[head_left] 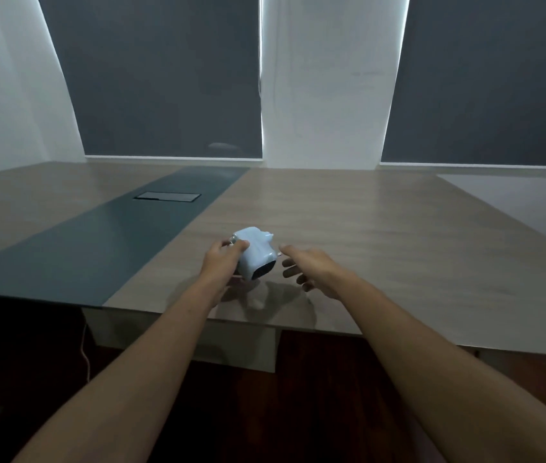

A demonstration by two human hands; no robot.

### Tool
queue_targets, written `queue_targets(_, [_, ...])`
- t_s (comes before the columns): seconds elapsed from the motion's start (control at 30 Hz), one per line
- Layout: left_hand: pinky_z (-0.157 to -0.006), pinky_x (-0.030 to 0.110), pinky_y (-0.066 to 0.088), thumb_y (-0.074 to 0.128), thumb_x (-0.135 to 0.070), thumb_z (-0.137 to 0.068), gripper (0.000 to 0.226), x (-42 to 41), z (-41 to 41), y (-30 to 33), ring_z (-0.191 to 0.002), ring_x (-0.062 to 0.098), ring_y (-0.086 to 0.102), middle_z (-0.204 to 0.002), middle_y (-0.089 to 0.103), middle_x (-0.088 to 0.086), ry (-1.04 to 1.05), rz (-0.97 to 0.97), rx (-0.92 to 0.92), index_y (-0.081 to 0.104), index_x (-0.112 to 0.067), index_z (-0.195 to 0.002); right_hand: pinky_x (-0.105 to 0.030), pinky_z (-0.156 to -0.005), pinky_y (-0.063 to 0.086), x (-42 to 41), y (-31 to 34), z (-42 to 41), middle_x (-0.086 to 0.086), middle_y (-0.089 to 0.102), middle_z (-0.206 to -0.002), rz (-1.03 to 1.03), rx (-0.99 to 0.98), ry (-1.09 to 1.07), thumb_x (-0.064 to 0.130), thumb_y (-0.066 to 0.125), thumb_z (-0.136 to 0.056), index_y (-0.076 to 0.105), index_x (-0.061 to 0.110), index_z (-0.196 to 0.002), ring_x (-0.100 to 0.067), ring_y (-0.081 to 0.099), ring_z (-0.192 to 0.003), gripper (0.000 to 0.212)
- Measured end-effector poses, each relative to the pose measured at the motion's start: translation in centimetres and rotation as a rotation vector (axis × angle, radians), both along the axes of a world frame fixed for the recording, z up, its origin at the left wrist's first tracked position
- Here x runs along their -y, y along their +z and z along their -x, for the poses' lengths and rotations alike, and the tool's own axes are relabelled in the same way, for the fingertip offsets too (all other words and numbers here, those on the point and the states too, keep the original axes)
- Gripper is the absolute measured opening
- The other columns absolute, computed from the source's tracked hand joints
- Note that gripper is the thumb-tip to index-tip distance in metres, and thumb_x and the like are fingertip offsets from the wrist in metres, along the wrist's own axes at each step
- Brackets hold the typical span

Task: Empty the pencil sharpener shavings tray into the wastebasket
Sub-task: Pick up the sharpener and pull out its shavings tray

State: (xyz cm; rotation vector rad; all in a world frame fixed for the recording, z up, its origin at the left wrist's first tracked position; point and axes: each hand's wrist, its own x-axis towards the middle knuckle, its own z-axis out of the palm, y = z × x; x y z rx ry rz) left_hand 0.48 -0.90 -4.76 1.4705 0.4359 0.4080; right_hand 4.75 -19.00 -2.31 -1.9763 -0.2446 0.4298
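Note:
A pale blue pencil sharpener [255, 251] with a dark shavings tray [262, 272] on its near face is held a little above the wooden table [382, 248], near the front edge. My left hand [221, 260] grips its left side, thumb over the top by the metal crank. My right hand [303, 267] hovers just right of it, fingers spread, the index fingertip close to a small metal part on the sharpener's right side. No wastebasket is in view.
A dark grey strip [104, 242] runs across the table's left part, with a black cable hatch [167, 196] set in it. Dark blinds cover the windows behind. A white cable [85, 355] hangs below the table over a dark wooden floor.

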Motion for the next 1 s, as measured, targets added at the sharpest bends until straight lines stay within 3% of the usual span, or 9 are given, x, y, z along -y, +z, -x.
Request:
queue_targets(0.13, [-0.051,0.034,0.055,0.062,-0.027,-0.084,0.027,1.8,1.6,0.9,-0.076,0.029,0.065,-0.102,0.066,0.016,-0.132,0.069,0.091,0.063,-0.017,-0.109,-0.030,-0.064,0.043,1.3,0.7,1.4,-0.012,0.071,-0.104,-0.155,-0.102,0.079,0.073,0.054,-0.078,0.068,0.006,-0.110,-0.021,0.051,-0.074,0.076])
queue_targets(0.27, [-0.055,0.033,0.057,0.064,-0.026,-0.082,0.029,3.9,2.7,1.5,-0.079,0.027,0.068,-0.102,0.071,0.013,-0.275,0.065,0.150,0.067,-0.020,-0.110,-0.029,-0.064,0.048,3.5,0.7,2.9,-0.004,0.066,-0.087,-0.322,-0.076,0.073,0.059,0.072,-0.073,0.070,0.013,-0.098,-0.017,0.055,-0.071,0.053])
queue_targets(0.43, [-0.061,0.036,0.058,0.066,-0.026,-0.079,0.034,6.5,3.2,1.9,-0.087,0.025,0.070,-0.105,0.072,0.008,-0.403,-0.006,0.175,0.070,-0.025,-0.112,-0.029,-0.066,0.056,7.1,-0.1,3.8,-0.002,0.067,-0.084,-0.463,-0.126,0.034,0.044,0.082,-0.072,0.069,0.011,-0.099,-0.013,0.062,-0.068,0.045])
queue_targets(0.53, [-0.063,0.037,0.058,0.071,-0.026,-0.074,0.036,8.0,3.3,1.9,-0.091,0.024,0.070,-0.103,0.074,0.002,-0.450,-0.029,0.184,0.072,-0.030,-0.110,-0.029,-0.072,0.057,9.3,-0.8,4.2,-0.001,0.072,-0.088,-0.499,-0.169,0.010,0.039,0.082,-0.072,0.071,0.012,-0.099,-0.013,0.065,-0.074,0.039])
queue_targets(0.8, [-0.065,0.037,0.057,0.074,-0.032,-0.067,0.051,12.0,3.0,2.8,-0.092,0.020,0.070,-0.113,0.071,0.001,-0.589,-0.075,0.224,0.068,-0.037,-0.117,-0.024,-0.067,0.057,15.8,-0.9,4.7,0.001,0.073,-0.078,-0.709,-0.197,-0.111,0.024,0.081,-0.076,0.074,0.014,-0.087,-0.015,0.064,-0.079,0.016])
queue_targets(1.0, [-0.060,0.035,0.058,0.081,-0.020,-0.064,0.055,14.9,2.1,2.2,-0.079,0.022,0.073,-0.090,0.077,0.003,-0.638,-0.079,0.221,0.067,-0.030,-0.116,-0.019,-0.069,0.054,20.2,-1.2,4.6,0.002,0.076,-0.084,-0.697,-0.085,-0.130,0.013,0.072,-0.084,0.076,0.013,-0.090,-0.010,0.068,-0.079,0.007])
